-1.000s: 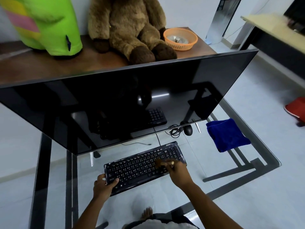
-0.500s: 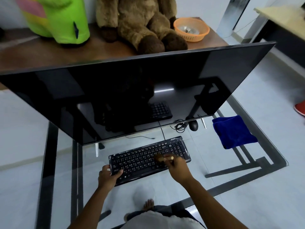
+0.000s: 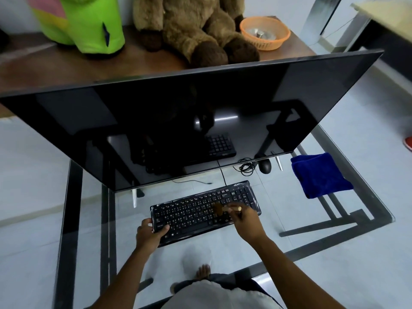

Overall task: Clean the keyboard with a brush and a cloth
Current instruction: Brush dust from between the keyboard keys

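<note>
Keyboard (image 3: 196,214), judged light, rigid, slide-prone on glass desk (image 3: 278,197): left hand (image 3: 148,235) grip clamped at its 8 o'clock corner, right hand (image 3: 246,221) pinching soft brush (image 3: 218,209).

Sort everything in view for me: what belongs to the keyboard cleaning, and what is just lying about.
In the job: keyboard, gripped at its left end by the left hand; brush, held by the right hand over the keys; blue cloth, lying on the glass table.
Lying about: monitor, mouse, brown plush toy, green plush toy, orange basket.
</note>
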### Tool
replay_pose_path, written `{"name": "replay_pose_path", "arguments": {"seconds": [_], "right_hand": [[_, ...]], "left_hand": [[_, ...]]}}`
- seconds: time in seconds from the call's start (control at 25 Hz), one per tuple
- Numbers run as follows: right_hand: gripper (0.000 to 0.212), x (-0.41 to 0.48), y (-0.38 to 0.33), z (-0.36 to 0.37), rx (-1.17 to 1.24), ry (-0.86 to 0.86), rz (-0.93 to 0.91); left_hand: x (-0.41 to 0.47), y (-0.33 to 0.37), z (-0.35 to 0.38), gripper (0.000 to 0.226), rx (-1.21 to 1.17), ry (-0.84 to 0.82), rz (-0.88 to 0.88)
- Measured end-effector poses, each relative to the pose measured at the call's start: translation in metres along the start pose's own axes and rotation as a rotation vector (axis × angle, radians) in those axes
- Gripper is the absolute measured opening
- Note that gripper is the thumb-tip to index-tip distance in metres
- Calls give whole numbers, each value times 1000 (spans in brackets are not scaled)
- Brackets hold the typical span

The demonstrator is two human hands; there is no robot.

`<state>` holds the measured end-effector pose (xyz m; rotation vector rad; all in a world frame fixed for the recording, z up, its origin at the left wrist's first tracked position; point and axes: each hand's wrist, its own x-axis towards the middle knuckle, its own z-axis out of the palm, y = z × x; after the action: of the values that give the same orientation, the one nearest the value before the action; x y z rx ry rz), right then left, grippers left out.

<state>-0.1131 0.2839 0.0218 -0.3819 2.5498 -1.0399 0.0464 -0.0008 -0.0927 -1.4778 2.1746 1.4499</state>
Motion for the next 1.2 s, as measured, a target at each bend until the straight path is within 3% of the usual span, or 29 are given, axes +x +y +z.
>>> {"name": "replay_pose_path", "arguments": {"seconds": [0.16, 0.28, 0.72, 0.96, 1.2], "right_hand": [[15, 2, 15, -20, 41, 183, 151], [16, -1, 27, -28, -2, 104, 92], [15, 1, 41, -36, 27, 135, 103], [19, 13, 42, -37, 74, 159, 89], [17, 28, 31, -38, 96, 132, 36]], "left_hand": [[-3, 2, 0, 70, 12, 5, -13], [-5, 6, 0, 70, 25, 12, -18], [-12, 15, 0, 66, -7, 22, -62], [-20, 26, 9, 102, 102, 94, -90], [-26, 38, 12, 98, 176, 126, -109]]}}
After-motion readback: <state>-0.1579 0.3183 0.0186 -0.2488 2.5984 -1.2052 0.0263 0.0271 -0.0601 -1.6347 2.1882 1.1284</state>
